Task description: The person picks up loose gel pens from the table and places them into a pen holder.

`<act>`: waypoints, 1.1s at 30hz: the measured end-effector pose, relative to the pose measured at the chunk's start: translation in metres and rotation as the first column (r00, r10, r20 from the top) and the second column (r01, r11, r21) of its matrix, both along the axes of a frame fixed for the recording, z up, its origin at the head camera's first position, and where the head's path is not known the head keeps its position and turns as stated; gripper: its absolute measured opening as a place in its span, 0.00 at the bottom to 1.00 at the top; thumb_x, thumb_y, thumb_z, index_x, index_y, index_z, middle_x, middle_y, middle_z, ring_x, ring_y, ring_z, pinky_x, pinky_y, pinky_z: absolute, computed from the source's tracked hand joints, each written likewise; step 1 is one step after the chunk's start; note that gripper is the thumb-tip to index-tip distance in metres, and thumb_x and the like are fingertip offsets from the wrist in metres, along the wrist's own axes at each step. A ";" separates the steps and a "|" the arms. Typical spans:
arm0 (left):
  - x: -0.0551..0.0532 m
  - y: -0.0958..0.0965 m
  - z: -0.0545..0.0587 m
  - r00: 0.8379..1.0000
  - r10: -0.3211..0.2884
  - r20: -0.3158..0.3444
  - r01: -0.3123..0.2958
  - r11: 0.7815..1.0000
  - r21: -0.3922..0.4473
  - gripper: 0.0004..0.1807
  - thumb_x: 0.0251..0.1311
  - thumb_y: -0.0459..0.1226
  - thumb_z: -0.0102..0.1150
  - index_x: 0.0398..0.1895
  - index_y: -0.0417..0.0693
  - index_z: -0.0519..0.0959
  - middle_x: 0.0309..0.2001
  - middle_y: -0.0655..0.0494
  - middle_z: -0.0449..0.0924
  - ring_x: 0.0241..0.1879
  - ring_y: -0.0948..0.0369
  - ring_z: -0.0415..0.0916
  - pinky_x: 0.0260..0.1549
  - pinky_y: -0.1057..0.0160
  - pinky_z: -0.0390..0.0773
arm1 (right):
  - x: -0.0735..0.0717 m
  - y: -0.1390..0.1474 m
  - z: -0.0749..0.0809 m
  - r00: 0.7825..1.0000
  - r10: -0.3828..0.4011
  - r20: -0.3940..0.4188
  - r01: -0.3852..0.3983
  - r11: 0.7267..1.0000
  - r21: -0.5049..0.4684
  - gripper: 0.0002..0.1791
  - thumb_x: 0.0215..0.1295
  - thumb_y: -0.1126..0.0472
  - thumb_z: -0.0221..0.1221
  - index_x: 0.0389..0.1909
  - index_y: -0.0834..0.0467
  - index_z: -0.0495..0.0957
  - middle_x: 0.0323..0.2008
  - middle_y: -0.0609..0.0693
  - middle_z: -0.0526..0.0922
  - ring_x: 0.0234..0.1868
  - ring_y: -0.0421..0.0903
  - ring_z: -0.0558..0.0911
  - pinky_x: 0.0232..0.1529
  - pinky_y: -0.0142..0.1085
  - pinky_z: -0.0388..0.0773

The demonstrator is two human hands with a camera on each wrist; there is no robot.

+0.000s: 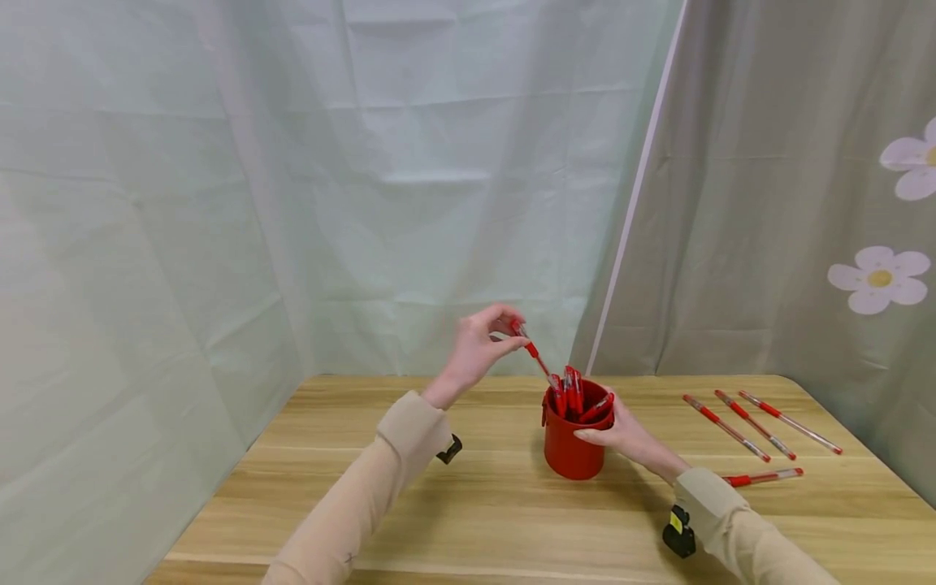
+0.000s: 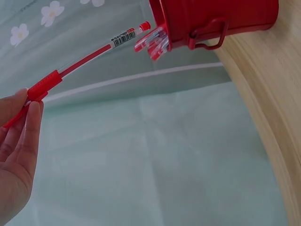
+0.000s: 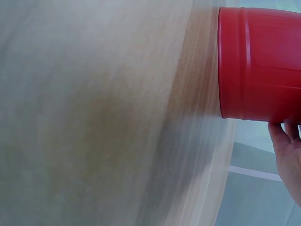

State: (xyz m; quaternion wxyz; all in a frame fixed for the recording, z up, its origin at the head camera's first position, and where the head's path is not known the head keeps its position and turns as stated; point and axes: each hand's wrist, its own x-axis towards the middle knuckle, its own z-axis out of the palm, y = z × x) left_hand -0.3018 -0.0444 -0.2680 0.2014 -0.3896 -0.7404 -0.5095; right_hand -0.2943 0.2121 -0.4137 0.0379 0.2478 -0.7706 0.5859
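My left hand point(image 1: 478, 349) pinches a red gel pen point(image 2: 80, 64) by its grip section, between thumb and fingers. The pen slants down, its clear barrel and red end cap pointing at the mouth of a red pen cup point(image 1: 574, 451). Several red pens point(image 1: 569, 392) stand bunched in that cup, and one leans toward its right side. My right hand point(image 1: 630, 435) holds the cup at its upper right, thumb across the front near the rim. In the right wrist view the cup's smooth side fills the right edge, with fingers point(image 3: 281, 141) against it.
Several more red pens lie on the wooden table point(image 1: 483, 520) to the right; one pen point(image 1: 768, 477) is partly hidden behind my right sleeve. A pale curtain point(image 1: 439, 203) and a grey curtain point(image 1: 731, 203) with flowers hang behind the table's far edge.
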 end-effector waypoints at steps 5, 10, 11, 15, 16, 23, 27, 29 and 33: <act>-0.002 0.008 -0.005 1.000 0.004 -0.031 -0.005 1.000 -0.009 0.14 0.48 0.27 0.65 0.39 0.39 0.75 0.32 0.51 0.78 0.30 0.60 0.76 0.30 0.65 0.76 | 0.000 -0.001 0.000 1.000 -0.001 0.010 0.001 1.000 0.007 0.40 0.51 0.64 0.65 0.62 0.62 0.53 0.56 0.61 0.64 0.54 0.58 0.65 0.48 0.41 0.68; -0.005 0.015 -0.009 0.999 0.008 -0.036 -0.009 1.000 -0.014 0.14 0.47 0.27 0.65 0.37 0.40 0.74 0.31 0.53 0.77 0.29 0.64 0.76 0.29 0.67 0.76 | 0.000 -0.001 0.000 1.000 -0.002 0.012 0.002 1.000 0.014 0.40 0.52 0.63 0.65 0.62 0.62 0.53 0.56 0.61 0.64 0.55 0.58 0.65 0.49 0.42 0.67; -0.005 0.017 -0.010 0.999 0.004 -0.034 -0.005 1.000 -0.015 0.14 0.47 0.26 0.65 0.37 0.40 0.74 0.31 0.52 0.77 0.29 0.65 0.75 0.30 0.67 0.76 | 0.000 -0.001 0.000 1.000 -0.005 0.010 0.004 1.000 0.013 0.40 0.52 0.63 0.65 0.62 0.62 0.53 0.56 0.61 0.64 0.54 0.58 0.65 0.49 0.42 0.67; -0.009 0.023 -0.016 1.000 0.009 -0.025 -0.010 0.999 -0.046 0.12 0.47 0.26 0.65 0.35 0.38 0.73 0.31 0.51 0.77 0.28 0.65 0.75 0.30 0.68 0.75 | 0.001 -0.001 0.001 1.000 -0.002 0.012 0.002 1.000 0.009 0.40 0.52 0.63 0.65 0.62 0.62 0.53 0.56 0.61 0.64 0.55 0.58 0.65 0.50 0.44 0.66; -0.009 0.024 -0.018 1.000 0.015 -0.022 -0.016 0.998 -0.057 0.12 0.48 0.26 0.65 0.35 0.38 0.73 0.31 0.52 0.77 0.28 0.65 0.75 0.30 0.68 0.75 | 0.001 -0.001 0.001 1.000 -0.006 0.016 0.006 1.000 0.012 0.40 0.52 0.63 0.65 0.62 0.62 0.53 0.56 0.61 0.64 0.55 0.58 0.65 0.50 0.44 0.66; -0.008 0.033 -0.026 0.998 0.056 0.011 -0.055 0.992 -0.111 0.11 0.48 0.27 0.64 0.35 0.37 0.74 0.30 0.54 0.76 0.28 0.64 0.75 0.28 0.70 0.75 | 0.002 0.000 0.001 1.000 -0.011 0.016 0.011 1.000 0.018 0.40 0.53 0.63 0.65 0.62 0.62 0.53 0.56 0.61 0.63 0.55 0.58 0.65 0.51 0.45 0.66; -0.009 0.039 -0.030 0.998 0.054 0.035 -0.048 0.989 -0.143 0.11 0.48 0.27 0.64 0.34 0.40 0.74 0.29 0.55 0.76 0.27 0.64 0.74 0.27 0.70 0.75 | 0.002 0.002 0.000 1.000 -0.006 -0.001 0.006 1.000 0.003 0.39 0.53 0.65 0.64 0.62 0.63 0.53 0.56 0.61 0.64 0.55 0.58 0.65 0.51 0.46 0.65; -0.009 0.042 -0.034 0.997 0.054 0.052 -0.046 0.987 -0.156 0.11 0.48 0.27 0.64 0.35 0.40 0.75 0.29 0.55 0.76 0.28 0.64 0.75 0.28 0.70 0.75 | 0.002 0.002 0.001 1.000 -0.004 -0.002 0.004 1.000 0.001 0.39 0.52 0.65 0.64 0.62 0.63 0.54 0.56 0.61 0.64 0.55 0.58 0.65 0.51 0.46 0.64; -0.009 0.047 -0.041 0.994 0.078 0.076 -0.062 0.980 -0.187 0.12 0.48 0.28 0.65 0.36 0.41 0.75 0.30 0.55 0.76 0.28 0.64 0.75 0.28 0.71 0.74 | 0.003 0.002 0.001 1.000 -0.010 0.015 0.010 1.000 0.012 0.39 0.52 0.63 0.65 0.62 0.62 0.54 0.56 0.61 0.64 0.55 0.57 0.65 0.51 0.47 0.64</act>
